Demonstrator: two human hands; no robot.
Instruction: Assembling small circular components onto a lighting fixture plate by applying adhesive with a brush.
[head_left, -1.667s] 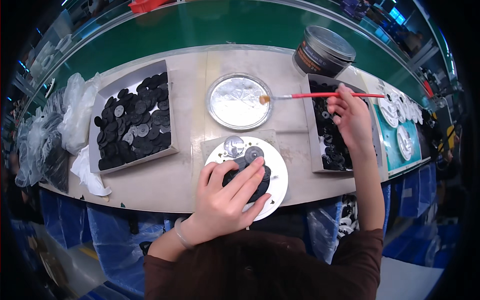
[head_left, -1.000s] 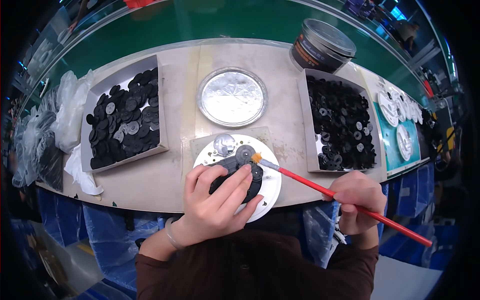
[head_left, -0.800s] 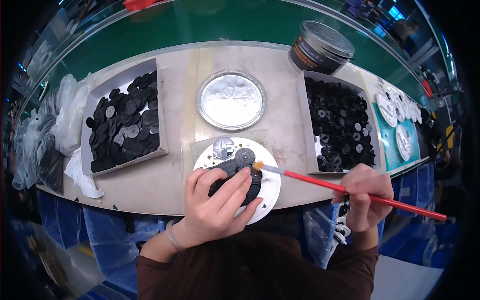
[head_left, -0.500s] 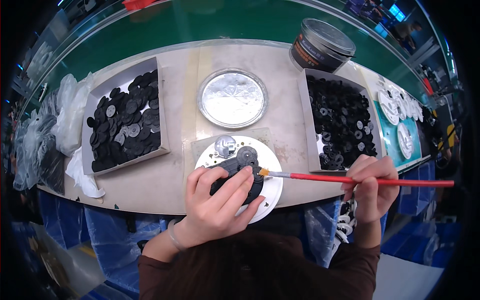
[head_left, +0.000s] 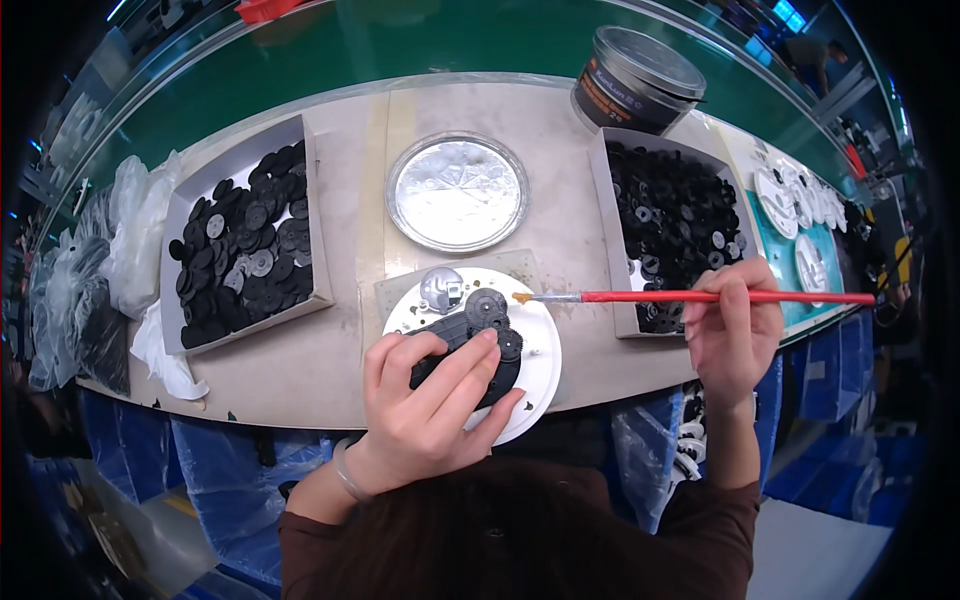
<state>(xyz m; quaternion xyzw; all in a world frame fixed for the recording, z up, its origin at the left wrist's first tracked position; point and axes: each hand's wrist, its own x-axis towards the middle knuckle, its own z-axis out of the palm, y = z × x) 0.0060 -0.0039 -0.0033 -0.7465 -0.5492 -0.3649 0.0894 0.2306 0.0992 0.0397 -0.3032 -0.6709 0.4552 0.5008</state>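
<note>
A pale tabletop (head_left: 570,235) stands before a green surface in a workshop. A worker's left hand (head_left: 425,405), fingers loosely spread, rests on black geared parts (head_left: 487,310) atop a round white plate (head_left: 540,375). The right hand (head_left: 735,325), fingers closed, grips a red-handled brush (head_left: 640,297), its bristles beside the uppermost gear; contact cannot be told. Beyond lies a shiny round dish (head_left: 458,190), between two boxes of black pieces, the left box (head_left: 322,285) and right box (head_left: 612,230), with a dark tub (head_left: 640,85) behind.
</note>
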